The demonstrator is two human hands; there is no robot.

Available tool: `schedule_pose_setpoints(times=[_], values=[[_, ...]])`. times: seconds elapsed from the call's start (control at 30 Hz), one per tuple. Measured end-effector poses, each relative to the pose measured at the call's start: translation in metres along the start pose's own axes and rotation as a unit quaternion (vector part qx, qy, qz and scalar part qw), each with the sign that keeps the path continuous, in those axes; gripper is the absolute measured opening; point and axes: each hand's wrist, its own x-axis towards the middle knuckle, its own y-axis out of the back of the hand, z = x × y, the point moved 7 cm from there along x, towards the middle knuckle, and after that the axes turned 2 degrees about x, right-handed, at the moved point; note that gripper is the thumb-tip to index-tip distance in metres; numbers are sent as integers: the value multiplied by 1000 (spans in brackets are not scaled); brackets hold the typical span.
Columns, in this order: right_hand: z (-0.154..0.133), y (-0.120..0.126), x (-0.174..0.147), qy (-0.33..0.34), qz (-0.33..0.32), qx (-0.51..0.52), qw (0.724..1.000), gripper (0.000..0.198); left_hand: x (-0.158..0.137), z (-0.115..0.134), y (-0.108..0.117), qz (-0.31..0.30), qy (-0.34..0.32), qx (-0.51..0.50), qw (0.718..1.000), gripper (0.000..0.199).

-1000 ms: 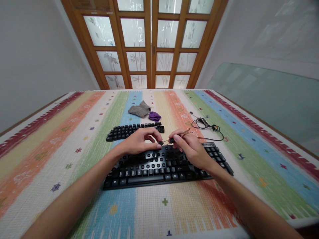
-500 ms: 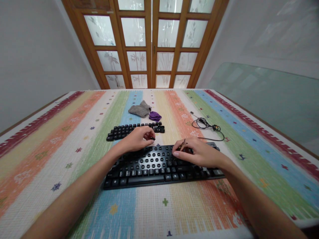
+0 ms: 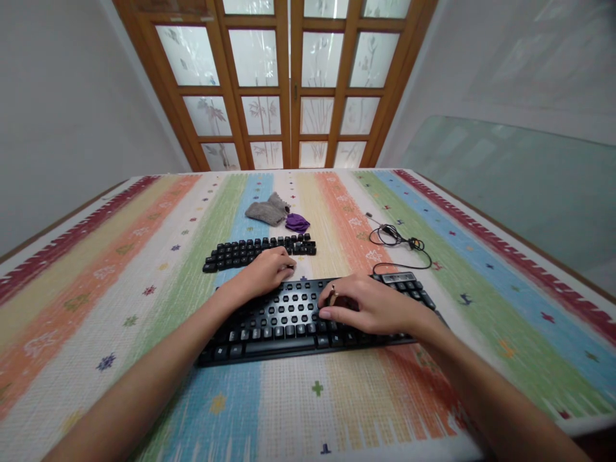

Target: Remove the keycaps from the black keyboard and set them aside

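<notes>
A black keyboard (image 3: 283,346) lies in front of me, its middle rows showing bare key sockets and its bottom row still capped. My right hand (image 3: 366,305) rests over the middle of it, thumb and fingers curled around a thin gold-coloured tool (image 3: 332,294) whose kind I cannot make out. At the keyboard's upper edge is my left hand (image 3: 267,273), fingertips pinched together on what looks like a black keycap (image 3: 291,266), mostly hidden. Just beyond that hand, loose black keycaps (image 3: 233,253) stand in rows on the cloth.
Behind the keycaps lie a grey cloth (image 3: 267,210) and a purple cloth (image 3: 297,222). The keyboard's coiled cable (image 3: 394,237) spreads to the right. A striped tablecloth (image 3: 317,410) covers the table, with wood-framed glass doors (image 3: 291,96) past its far edge.
My right hand has shifted left and slightly toward me over the keyboard, uncovering the keys at its right end. My left hand has drawn back a little to the left.
</notes>
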Motion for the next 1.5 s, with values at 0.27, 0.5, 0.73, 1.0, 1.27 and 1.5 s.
schedule_pose_setpoints(times=[0.27, 0.5, 0.73, 1.0, 1.27, 1.5], values=[[5, -2, 6, -42, 38, -66, 996, 33, 0, -3, -3, -4, -6, 40, 999, 18], [26, -3, 11, -104, 74, 40, 991, 35, -1, -2, 0, 6, -19, 51, 999, 14], [41, -6, 11, -150, 104, 87, 979, 35, -1, -7, 6, 25, -15, 47, 998, 21], [45, 4, 7, -133, 145, 157, 968, 38, -3, -14, 13, 46, -36, 30, 998, 15], [38, 5, 7, -117, 148, 152, 970, 39, -4, -15, 5, 77, -50, 56, 994, 17], [34, 11, 5, -105, 175, 156, 966, 36, -5, -20, 4, 82, -30, 79, 993, 18]])
